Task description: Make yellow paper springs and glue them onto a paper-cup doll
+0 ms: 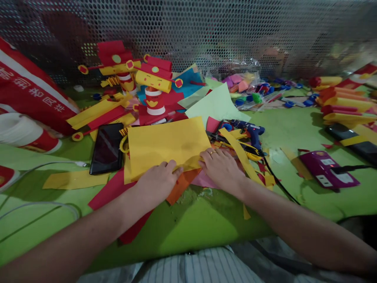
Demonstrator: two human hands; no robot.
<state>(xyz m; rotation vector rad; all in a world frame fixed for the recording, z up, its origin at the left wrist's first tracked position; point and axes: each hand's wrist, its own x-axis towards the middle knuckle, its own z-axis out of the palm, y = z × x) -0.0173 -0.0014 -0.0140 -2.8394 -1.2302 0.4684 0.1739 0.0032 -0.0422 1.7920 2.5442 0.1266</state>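
The left hand (pixel 157 181) had its fingers curled on the near edge of the yellow sheet (pixel 169 143); the right hand (pixel 221 168), a ring (pixel 212 152) on one finger, gripped that edge farther right. Both were partly closed. The sheet lay between the phone (pixel 107 148), on the left, and the glue gun (pixel 250 129), on the right, over red and orange paper. Two paper figures stood beyond it.
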